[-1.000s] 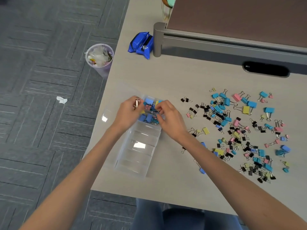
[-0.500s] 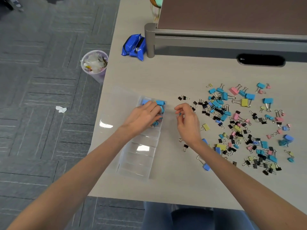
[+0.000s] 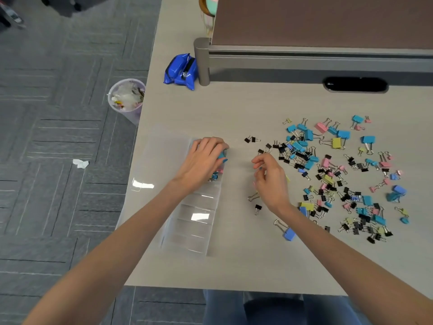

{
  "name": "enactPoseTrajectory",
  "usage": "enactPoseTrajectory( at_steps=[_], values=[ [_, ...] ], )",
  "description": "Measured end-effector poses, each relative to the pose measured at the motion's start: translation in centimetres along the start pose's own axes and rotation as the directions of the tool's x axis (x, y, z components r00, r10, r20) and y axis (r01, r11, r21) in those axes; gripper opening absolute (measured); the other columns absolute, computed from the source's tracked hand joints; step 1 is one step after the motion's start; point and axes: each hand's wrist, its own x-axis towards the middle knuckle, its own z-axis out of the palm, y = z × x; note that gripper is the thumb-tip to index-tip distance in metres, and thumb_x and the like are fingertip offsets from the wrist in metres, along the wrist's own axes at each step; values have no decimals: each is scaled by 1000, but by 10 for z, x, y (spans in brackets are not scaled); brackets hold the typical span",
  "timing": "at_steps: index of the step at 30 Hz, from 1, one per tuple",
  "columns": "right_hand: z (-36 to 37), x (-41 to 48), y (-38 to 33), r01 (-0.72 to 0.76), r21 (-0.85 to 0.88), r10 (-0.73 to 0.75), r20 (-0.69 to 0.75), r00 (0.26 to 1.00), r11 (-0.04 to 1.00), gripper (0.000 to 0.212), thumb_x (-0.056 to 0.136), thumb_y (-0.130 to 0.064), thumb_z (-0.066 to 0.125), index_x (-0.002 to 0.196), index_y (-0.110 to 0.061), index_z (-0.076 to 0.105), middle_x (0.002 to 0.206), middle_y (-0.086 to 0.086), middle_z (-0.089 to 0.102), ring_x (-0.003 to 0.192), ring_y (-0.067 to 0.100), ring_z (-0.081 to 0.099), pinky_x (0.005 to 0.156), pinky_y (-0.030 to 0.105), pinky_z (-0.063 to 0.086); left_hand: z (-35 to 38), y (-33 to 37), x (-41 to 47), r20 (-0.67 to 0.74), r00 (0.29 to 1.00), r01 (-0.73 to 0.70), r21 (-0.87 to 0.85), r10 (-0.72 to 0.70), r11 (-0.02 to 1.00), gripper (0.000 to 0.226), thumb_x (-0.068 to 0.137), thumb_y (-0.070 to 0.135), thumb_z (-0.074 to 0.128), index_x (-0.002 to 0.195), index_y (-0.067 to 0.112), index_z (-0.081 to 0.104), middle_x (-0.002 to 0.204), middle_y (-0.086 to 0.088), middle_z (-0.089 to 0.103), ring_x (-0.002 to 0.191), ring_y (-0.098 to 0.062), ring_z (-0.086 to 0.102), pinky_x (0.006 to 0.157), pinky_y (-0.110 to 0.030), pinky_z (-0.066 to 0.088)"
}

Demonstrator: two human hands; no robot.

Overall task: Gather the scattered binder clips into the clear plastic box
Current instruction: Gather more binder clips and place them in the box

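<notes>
My left hand [image 3: 202,160] rests palm-down on clips at far end of box [image 3: 194,231], grip hidden. Right hand [image 3: 271,181] hovers, fingers curled, seemingly empty. Clips [image 3: 339,174] scattered right: light, hard, springy; likely pinch by body.

My left hand [image 3: 201,160] and right hand [image 3: 271,181] are bare: no gloves, rings, watch or bracelets visible. Both forearms are uncovered, no sleeve in view. Fingernails short, seemingly unpainted. Blue denim jeans [image 3: 225,306] show on my legs below the desk edge.
</notes>
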Motion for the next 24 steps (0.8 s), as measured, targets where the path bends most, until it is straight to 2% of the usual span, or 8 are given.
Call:
enactPoseTrajectory(
  at_steps=[5,10,14,19,24],
  values=[
    [0,3,-8,43,43,-43,6,999,998,35,83,5,41,99,-21,55,90,-8,59,80,9,58,66,44,52,-19,7,3,-89,991,88,-151,-102,985,24,98,20,38,107,12,58,104,-2,57,93,-22,50,80,-33,39],
    [-11,8,-2,36,122,-34,-23,999,992,33,81,5,41,95,-22,56,86,-8,59,76,12,60,67,45,53,-22,43,9,-100,980,136,-291,-172,947,16,98,15,45,97,9,60,93,-2,58,88,-20,52,71,-22,32],
    [-25,16,12,39,155,-36,-18,999,987,34,81,5,41,95,-21,57,86,-5,61,79,11,61,70,47,53,-12,78,24,-65,981,151,-344,-184,927,17,97,18,43,98,10,58,94,0,57,87,-19,52,72,-29,40],
    [-66,25,41,27,135,-27,-6,1000,990,30,84,6,44,96,-17,59,86,-3,61,77,13,60,70,44,54,8,122,48,-1,988,143,-348,-153,927,9,96,16,50,100,12,57,96,1,57,88,-15,53,74,-25,40],
    [-103,30,85,-47,99,43,44,998,994,24,89,1,45,93,-17,60,82,-7,61,77,10,60,71,45,54,34,143,42,120,964,264,-334,-237,905,13,94,23,52,105,16,54,103,3,53,96,-16,53,80,-34,46]
  ],
)
